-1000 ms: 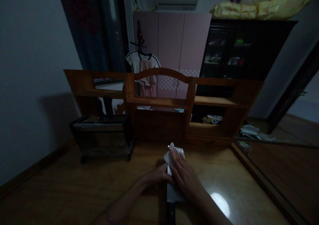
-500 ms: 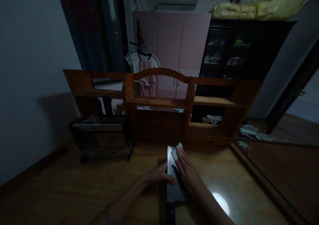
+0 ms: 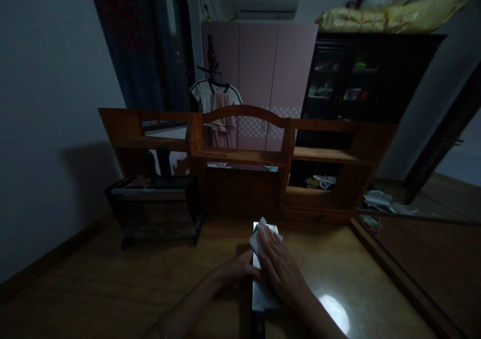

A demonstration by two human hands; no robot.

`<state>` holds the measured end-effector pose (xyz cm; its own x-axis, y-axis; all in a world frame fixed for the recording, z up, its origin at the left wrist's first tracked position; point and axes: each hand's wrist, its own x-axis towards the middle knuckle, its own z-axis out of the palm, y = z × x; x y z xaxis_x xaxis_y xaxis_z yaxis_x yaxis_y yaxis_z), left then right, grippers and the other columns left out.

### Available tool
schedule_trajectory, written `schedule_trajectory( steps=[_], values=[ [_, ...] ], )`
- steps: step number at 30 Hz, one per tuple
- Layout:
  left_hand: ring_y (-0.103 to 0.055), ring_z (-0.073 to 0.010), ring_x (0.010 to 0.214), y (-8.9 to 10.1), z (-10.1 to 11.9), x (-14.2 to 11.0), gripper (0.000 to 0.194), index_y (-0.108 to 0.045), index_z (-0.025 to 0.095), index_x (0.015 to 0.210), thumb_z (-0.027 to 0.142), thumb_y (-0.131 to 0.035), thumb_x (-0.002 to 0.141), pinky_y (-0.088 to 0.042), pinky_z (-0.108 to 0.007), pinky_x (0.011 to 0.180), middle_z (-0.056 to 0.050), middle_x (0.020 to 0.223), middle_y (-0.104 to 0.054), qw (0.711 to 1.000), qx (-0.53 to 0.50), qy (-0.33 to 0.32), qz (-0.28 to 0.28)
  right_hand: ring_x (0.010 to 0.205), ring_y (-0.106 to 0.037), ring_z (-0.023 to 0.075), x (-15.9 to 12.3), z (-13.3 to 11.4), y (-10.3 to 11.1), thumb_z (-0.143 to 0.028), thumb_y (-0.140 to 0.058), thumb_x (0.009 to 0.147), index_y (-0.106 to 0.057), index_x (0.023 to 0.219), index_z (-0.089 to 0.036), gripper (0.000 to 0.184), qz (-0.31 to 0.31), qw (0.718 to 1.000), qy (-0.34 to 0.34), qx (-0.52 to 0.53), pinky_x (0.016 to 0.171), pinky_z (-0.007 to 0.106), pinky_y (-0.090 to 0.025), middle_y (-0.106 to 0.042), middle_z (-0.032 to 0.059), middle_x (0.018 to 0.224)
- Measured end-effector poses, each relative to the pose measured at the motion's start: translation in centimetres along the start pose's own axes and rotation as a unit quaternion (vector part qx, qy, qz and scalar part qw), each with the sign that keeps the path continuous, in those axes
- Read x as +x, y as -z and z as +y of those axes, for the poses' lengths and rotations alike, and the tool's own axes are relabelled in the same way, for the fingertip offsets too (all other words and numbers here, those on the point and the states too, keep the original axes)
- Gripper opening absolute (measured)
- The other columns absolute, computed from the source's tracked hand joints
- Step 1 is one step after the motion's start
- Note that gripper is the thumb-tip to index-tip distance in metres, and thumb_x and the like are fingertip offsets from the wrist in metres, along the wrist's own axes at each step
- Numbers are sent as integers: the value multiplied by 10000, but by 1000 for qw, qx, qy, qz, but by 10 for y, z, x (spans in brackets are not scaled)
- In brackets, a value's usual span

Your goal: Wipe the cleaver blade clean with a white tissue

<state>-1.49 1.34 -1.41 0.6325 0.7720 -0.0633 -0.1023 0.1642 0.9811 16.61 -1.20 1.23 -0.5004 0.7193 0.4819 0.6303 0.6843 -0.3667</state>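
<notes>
A cleaver [image 3: 264, 295] with a broad shiny blade and a black handle points away from me above the wooden surface, its handle toward the bottom edge. My left hand [image 3: 240, 268] grips the blade's left edge, with the thumb on top and the other fingers partly hidden beneath. My right hand [image 3: 278, 263] presses a folded white tissue or cloth [image 3: 255, 241] flat on the blade's far part, fingers together. Nobody is holding the cleaver's handle.
At left stands a dark knife holder [image 3: 154, 209] with black handles sticking up. Behind is a wooden bed headboard with shelves [image 3: 240, 156]; a bag and small items [image 3: 321, 181] sit in its right compartment. A raised wooden edge [image 3: 391, 274] runs along the right.
My right hand and the white tissue have slid left across the blade, from its right side to its middle and left edge. My left hand keeps its grip on the blade.
</notes>
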Motion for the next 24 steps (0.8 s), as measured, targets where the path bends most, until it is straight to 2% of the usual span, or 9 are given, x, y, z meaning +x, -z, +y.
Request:
schedule_trajectory(
  steps=[4, 7, 9, 12, 16, 19, 24],
  values=[
    [-452, -282, 1213, 2, -2, 1, 913, -484, 209, 1380, 69, -753, 519, -391, -374, 993, -67, 1324, -539, 999, 30, -15, 38, 1469, -83, 197, 2, -11, 2, -305, -309, 1027, -68, 1530, -281, 558, -70, 997, 42, -6, 1208, 471, -137, -137, -10, 1596],
    [-482, -276, 1166, 0, 1, 0, 886, -501, 191, 1363, 59, -745, 521, -408, -367, 956, -63, 1257, -575, 999, 35, -5, 29, 1469, -71, 197, 3, -9, 1, -300, -295, 1029, -48, 1528, -288, 556, -68, 997, 30, -2, 1206, 479, -126, -116, -10, 1598],
    [-522, -262, 1097, -1, 4, 0, 792, -552, 154, 1297, 54, -729, 531, -422, -347, 906, -58, 1136, -622, 1000, 21, 6, 20, 1468, -73, 219, 3, -4, -2, -311, -296, 1028, -47, 1524, -315, 555, -62, 998, 10, -3, 1193, 542, -82, -122, -10, 1595],
    [-563, -231, 989, -3, 7, -2, 741, -557, 154, 1262, 58, -733, 549, -431, -316, 819, -34, 1002, -645, 1000, -12, 27, 7, 1464, -43, 257, 0, 4, -9, -347, -299, 1026, -55, 1518, -353, 550, -43, 998, -49, 14, 1160, 621, -75, -122, -12, 1592],
    [-568, -229, 1011, -6, 11, -4, 789, -527, 185, 1280, 74, -790, 544, -427, -331, 863, -37, 1047, -642, 999, -40, 12, -4, 1459, 20, 242, -4, 13, -15, -381, -308, 1021, -80, 1526, -309, 559, -10, 994, -82, 73, 1179, 535, -187, -77, 3, 1600],
    [-570, -252, 1051, -7, 14, -5, 787, -523, 181, 1290, 92, -799, 557, -411, -374, 929, -48, 1058, -650, 999, -42, 3, -10, 1462, 5, 230, -4, 20, -18, -378, -303, 1023, -88, 1527, -297, 554, 16, 992, -97, 84, 1188, 515, -177, -78, 8, 1601],
    [-579, -269, 1054, -9, 13, -6, 768, -522, 188, 1285, 108, -788, 569, -422, -392, 930, -55, 1093, -650, 999, -52, 11, -10, 1465, -88, 244, -4, 30, -16, -383, -323, 1017, -119, 1528, -272, 561, 86, 986, -129, 63, 1182, 526, -208, -102, 30, 1600]
  ],
)
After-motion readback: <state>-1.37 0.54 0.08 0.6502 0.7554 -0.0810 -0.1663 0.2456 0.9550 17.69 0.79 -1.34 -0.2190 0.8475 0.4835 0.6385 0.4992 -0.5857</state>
